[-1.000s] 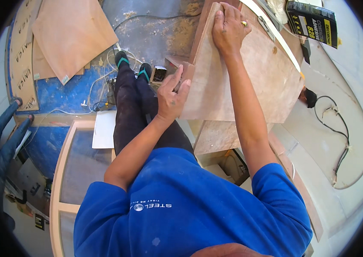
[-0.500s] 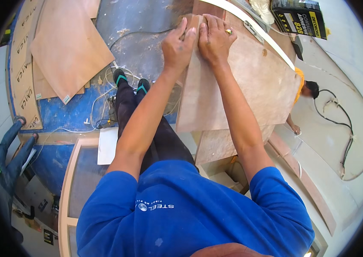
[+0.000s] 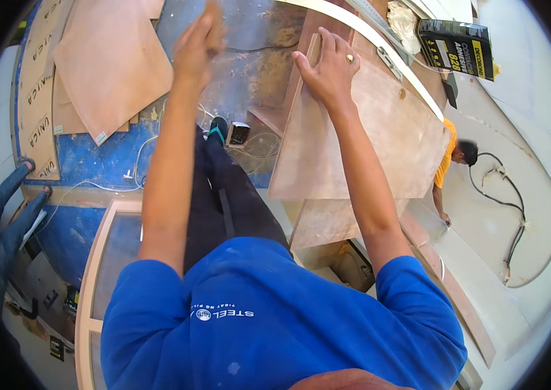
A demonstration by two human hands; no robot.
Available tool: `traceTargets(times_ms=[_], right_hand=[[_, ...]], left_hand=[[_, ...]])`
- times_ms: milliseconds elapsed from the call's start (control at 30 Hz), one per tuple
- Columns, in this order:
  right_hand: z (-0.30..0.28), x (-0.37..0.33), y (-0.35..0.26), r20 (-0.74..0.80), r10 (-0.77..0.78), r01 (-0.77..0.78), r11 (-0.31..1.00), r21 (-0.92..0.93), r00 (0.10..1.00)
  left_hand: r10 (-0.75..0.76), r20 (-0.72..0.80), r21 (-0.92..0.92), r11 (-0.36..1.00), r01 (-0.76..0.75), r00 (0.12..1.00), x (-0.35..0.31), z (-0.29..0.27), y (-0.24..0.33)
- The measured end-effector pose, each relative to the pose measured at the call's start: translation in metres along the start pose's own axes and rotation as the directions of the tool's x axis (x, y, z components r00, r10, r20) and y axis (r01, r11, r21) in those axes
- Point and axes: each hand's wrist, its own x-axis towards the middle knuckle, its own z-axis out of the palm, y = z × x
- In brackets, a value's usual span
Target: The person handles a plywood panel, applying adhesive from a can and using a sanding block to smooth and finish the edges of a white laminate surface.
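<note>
My right hand [image 3: 328,70] rests on the far left corner of a light brown plywood board [image 3: 379,143], thumb apart and fingers stretched out along the surface. A ring shows on one finger. A narrow strip of wood [image 3: 312,57] runs along the board's left edge, beside my right thumb. My left hand [image 3: 196,49] is off the board, raised to its left above the dusty blue floor covering [image 3: 233,29]. Motion smears its fingers, so whether it holds anything is not visible.
Several plywood sheets [image 3: 109,65] lie at the left. A white curved strip [image 3: 412,65] and a black adhesive can [image 3: 456,49] sit beyond the board. One person in orange [image 3: 447,153] bends at the right; another person's legs [image 3: 2,208] show at the left. Cables cross the floor.
My left hand has left the board's edge and swung away to the left. My right hand stays on the board, its thumb now spread outward. A small dark-topped box now shows by my foot.
</note>
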Motion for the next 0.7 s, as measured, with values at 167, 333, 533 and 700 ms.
traceTargets(times_ms=[167,333,533,700], right_hand=[[-0.009,0.035,-0.007,0.275,0.114,-0.094,0.992,-0.083,0.955],[0.011,0.051,0.013,0.298,0.117,-0.142,0.988,0.064,0.947],[0.039,0.077,0.048,0.113,0.085,-0.103,0.981,0.162,0.99],[-0.004,0.088,0.002,0.298,0.234,-0.335,0.871,0.358,0.926]], left_hand=[[-0.428,-0.141,0.054,0.897,0.438,0.893,-0.085,-0.143,-0.038],[-0.586,-0.18,0.146,0.779,0.61,0.79,-0.152,-0.183,-0.055],[-0.578,-0.092,0.196,0.788,0.584,0.811,-0.16,-0.158,-0.048],[-0.657,0.353,-0.317,0.586,0.745,0.667,-0.125,-0.121,-0.014]])
